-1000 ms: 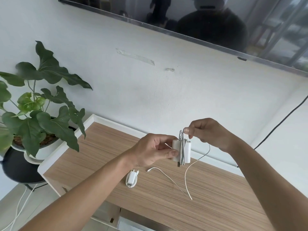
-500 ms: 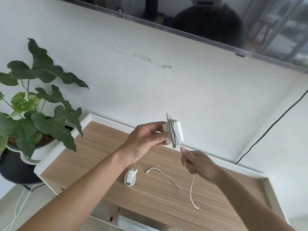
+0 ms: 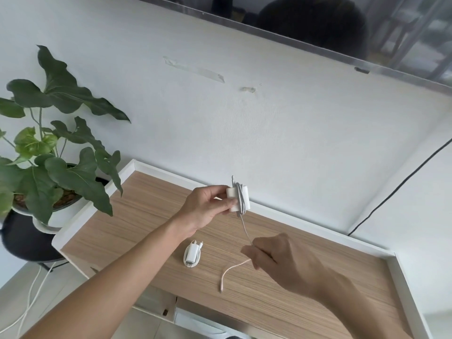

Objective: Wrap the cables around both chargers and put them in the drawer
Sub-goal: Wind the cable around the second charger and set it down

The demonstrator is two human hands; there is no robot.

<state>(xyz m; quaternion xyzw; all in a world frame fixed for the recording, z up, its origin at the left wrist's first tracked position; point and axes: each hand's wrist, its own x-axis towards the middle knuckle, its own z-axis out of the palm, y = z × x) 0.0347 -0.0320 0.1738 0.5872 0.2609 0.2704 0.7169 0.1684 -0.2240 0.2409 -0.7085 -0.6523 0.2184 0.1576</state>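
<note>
White plastic and white cord make up everything being handled in the head view. The left hand [image 3: 208, 206] holds a blocky white charger [image 3: 238, 199] in the air above the wood-grain cabinet top [image 3: 151, 216], thumb and fingers clamped on its left end. Several turns of white cable [image 3: 245, 228] already circle the charger's middle, and a short stiff piece sticks up past its upper edge. From the underside of the block the cable runs toward five o'clock to the right hand [image 3: 276, 260], whose fingers are pinched together on it. Below that hand the loose tail [image 3: 230, 270] curves toward seven o'clock and ends just over the wood; whether its tip touches the surface cannot be told.

At seven o'clock from the held charger, between the two forearms, a second charger [image 3: 192, 254] lies flat on the cabinet top with its cable already coiled around it and its two prongs pointing toward one o'clock. It is apart from both hands.

At the bottom edge of the view, below the front of the cabinet top, a drawer [image 3: 195, 321] stands partly open, its contents unclear.

A potted plant [image 3: 49, 152] with broad green leaves stands at nine o'clock, beside the cabinet. No brand, label or writing is readable on either charger.
</note>
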